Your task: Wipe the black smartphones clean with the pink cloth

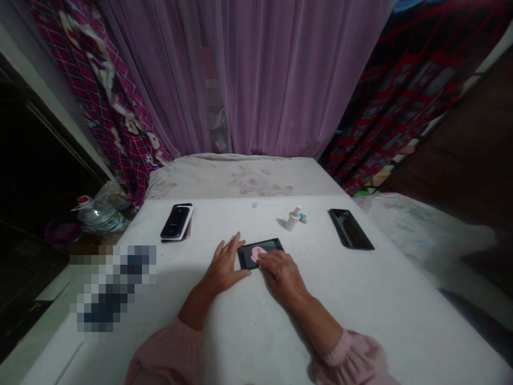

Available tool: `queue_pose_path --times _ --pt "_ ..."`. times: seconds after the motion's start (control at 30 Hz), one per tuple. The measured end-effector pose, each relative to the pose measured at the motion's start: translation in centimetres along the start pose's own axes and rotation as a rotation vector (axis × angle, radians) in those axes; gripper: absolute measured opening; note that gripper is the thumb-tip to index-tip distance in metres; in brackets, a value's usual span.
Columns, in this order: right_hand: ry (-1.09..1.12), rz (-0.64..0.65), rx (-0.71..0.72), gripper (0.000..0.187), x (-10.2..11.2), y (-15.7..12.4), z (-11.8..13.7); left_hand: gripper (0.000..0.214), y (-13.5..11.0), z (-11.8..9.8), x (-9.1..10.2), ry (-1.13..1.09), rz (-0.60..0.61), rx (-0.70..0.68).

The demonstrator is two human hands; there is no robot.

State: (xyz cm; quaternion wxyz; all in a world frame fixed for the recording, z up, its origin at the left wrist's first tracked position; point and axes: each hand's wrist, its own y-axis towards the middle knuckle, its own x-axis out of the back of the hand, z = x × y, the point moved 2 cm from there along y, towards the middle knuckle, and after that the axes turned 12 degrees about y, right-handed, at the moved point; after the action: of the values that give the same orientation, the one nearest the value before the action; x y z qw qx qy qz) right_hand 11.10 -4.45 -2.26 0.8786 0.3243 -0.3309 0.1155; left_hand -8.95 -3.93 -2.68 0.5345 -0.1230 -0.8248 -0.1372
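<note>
A dark smartphone (273,245) lies flat on the white-covered table with its screen up. My left hand (224,269) is beside its left end, thumb and fingers stretched apart around the near and far corners, touching or almost touching them. A pink piece of cloth or sponge (257,253) is pressed on the screen under the closed fingers of my right hand (284,275), which partly hide both it and the phone. Beyond the phone stands a small white spray bottle (293,220), with a small blue-and-white item (304,218) behind it.
On the left, several phones (176,222) lie stacked. A larger black device (351,229) rests on the right. A tiny pale square (254,205) lies farther back on the tablecloth (256,321). A large water bottle (98,216) stands off the left edge; purple curtains (280,80) hang behind.
</note>
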Motion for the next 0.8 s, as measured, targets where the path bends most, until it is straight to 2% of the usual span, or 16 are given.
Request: queue_pose_path --times 0.13,0.23,0.4,0.5,0.67,0.8 --pt "-0.102 -0.050 -0.154 0.026 1.1 0.6 -2.0 0.110 0.0 -0.1 0.1 -0.009 0.005 0.009" --pt "-0.148 -0.008 -0.208 0.025 0.2 2.1 -1.7 0.113 0.1 -0.1 0.0 -0.009 -0.003 0.018" --pt "-0.098 0.087 -0.103 0.022 -2.4 4.2 0.9 0.116 0.2 0.0 -0.3 -0.006 -0.016 0.036" --pt "-0.049 0.113 -0.039 0.022 -3.2 4.5 1.8 0.118 0.3 0.1 -0.4 -0.004 -0.003 0.057" --pt "0.061 0.136 0.097 0.024 -3.2 3.8 1.9 0.120 0.3 -0.1 -0.1 -0.057 0.004 0.063" --pt "0.151 0.117 0.188 0.022 -2.3 2.4 1.6 0.120 0.2 -0.3 0.1 -0.081 0.000 0.045"
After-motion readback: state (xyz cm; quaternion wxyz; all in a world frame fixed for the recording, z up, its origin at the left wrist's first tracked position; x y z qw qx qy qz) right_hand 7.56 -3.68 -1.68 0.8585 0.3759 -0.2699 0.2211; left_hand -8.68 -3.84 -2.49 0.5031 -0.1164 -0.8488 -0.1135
